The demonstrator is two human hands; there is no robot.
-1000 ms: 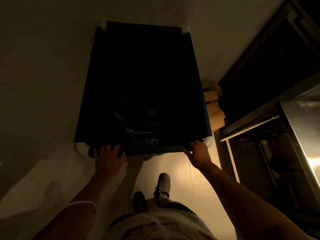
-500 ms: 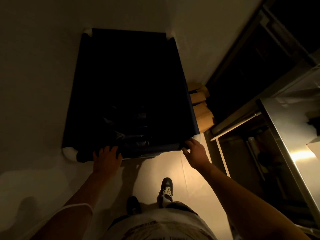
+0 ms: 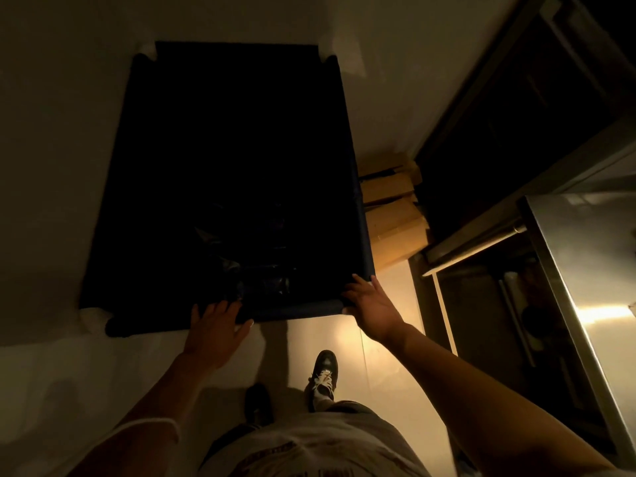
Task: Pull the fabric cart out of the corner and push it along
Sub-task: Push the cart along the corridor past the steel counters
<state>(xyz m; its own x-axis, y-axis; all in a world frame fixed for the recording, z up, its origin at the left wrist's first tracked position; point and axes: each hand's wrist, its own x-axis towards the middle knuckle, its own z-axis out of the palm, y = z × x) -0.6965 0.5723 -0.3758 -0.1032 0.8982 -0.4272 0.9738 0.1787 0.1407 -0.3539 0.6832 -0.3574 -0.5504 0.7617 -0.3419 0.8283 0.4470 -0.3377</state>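
Note:
The fabric cart (image 3: 130, 187) is a large dark rectangular bin seen from above, standing in a dim corner with a pale wall along its left and far sides. Dark crumpled bags lie inside near its front. My left hand (image 3: 215, 327) grips the cart's near rim left of the middle, fingers curled over the edge. My right hand (image 3: 370, 302) holds the near right corner of the rim, fingers spread over it.
Stacked cardboard boxes (image 3: 392, 215) sit against the cart's right side. A steel counter (image 3: 585, 270) with a rail and lower shelves stands at the right. A dark doorway (image 3: 516, 115) opens behind it. My shoes (image 3: 323, 373) stand on the pale floor.
The cart sits a little farther from the back wall and nearer to me. Both hands kept their hold on the near rim while my feet stepped.

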